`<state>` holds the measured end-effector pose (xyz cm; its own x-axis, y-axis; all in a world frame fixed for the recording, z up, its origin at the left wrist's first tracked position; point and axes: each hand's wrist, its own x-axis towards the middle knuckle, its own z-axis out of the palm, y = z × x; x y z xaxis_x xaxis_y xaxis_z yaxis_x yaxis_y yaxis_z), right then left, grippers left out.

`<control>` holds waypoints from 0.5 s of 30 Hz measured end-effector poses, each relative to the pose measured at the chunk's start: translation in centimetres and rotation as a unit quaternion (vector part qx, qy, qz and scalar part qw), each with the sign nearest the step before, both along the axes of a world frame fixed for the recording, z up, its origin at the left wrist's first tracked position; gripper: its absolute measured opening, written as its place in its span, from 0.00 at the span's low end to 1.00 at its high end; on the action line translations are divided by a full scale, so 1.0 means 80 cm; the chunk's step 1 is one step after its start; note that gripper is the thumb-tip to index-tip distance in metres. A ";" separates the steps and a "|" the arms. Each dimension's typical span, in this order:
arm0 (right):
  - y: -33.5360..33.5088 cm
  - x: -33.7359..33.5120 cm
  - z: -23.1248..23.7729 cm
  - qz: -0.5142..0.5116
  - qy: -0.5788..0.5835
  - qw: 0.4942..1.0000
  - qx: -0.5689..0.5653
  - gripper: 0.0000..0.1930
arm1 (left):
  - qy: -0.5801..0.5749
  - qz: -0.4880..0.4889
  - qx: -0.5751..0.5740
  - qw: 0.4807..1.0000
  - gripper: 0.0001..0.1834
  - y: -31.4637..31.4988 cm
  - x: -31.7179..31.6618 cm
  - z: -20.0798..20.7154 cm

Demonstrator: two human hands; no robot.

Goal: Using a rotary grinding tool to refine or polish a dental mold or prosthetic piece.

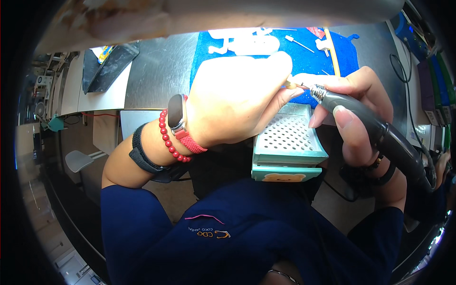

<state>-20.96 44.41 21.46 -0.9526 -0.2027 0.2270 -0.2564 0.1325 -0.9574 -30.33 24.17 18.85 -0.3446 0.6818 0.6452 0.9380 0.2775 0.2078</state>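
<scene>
My left hand [232,97] is closed, its thumb and fingers pinching a small yellowish piece [290,85] whose exact shape is mostly hidden by the fingertips. In my right hand [358,92] lies a dark rotary handpiece [380,128], held like a pen with a cord at its rear end. Its thin tip points left and meets or nearly touches the yellowish piece; contact is too small to tell. Both hands come together just above a mint-green box [288,135] with a perforated white top.
Behind my hands a blue towel [345,54] carries white plaster-like models [254,45], a small white-headed tool [300,43] and a yellow stick [332,52]. A dark tray [110,69] stands at far left. A pale lamp-like bar [223,16] crosses overhead. Binders [439,90] line the right.
</scene>
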 end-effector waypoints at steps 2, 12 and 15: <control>0.000 0.000 0.000 0.000 -0.002 1.000 0.004 0.13 | -0.006 -0.002 0.001 1.000 0.11 0.000 0.000 0.000; -0.004 0.003 0.000 -0.007 0.000 1.000 0.017 0.13 | -0.018 -0.003 0.006 1.000 0.11 0.001 0.002 0.003; -0.002 0.002 -0.001 -0.007 0.014 1.000 0.022 0.13 | -0.008 -0.003 0.011 1.000 0.11 0.001 0.001 0.003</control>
